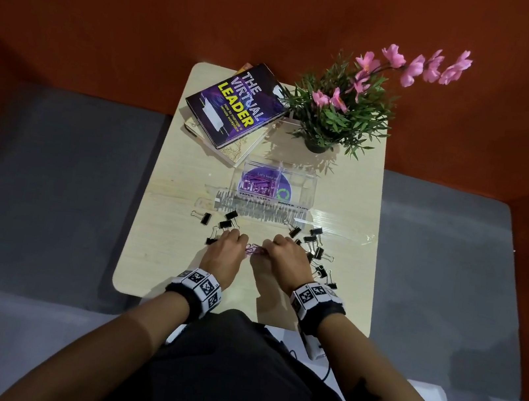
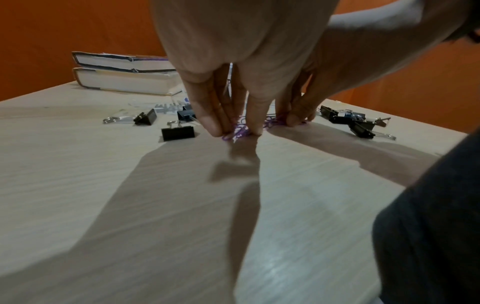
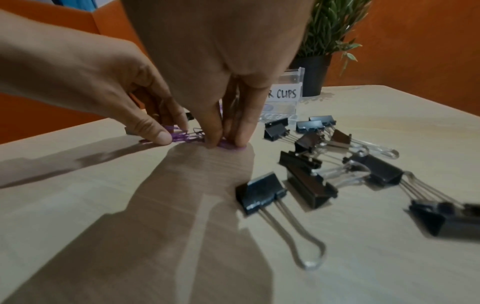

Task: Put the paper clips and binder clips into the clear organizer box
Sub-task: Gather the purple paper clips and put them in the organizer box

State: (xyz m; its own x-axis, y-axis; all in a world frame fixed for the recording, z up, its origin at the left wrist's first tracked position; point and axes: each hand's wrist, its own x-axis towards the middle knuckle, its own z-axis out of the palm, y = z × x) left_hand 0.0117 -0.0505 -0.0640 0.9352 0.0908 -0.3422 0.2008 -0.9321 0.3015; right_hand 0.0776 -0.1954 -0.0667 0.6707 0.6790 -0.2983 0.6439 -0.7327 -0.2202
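Note:
Both hands meet over a small heap of purple paper clips (image 1: 253, 250) near the table's middle. My left hand (image 1: 239, 244) pinches some of the clips (image 2: 240, 131) between thumb and fingers. My right hand (image 1: 270, 248) pinches the other side of the heap (image 3: 182, 136), its fingertips (image 3: 241, 142) down on the tabletop. Black binder clips lie scattered in a left group (image 1: 223, 223) and a right group (image 1: 314, 246). The clear organizer box (image 1: 307, 186) stands beyond the hands; its left compartment holds purple paper clips (image 1: 259, 182).
The box's clear lid (image 1: 214, 204) lies flat in front of it. Two stacked books (image 1: 236, 105) sit at the back left and a potted plant (image 1: 335, 114) at the back right. The table's front edge (image 1: 144, 292) is near my lap.

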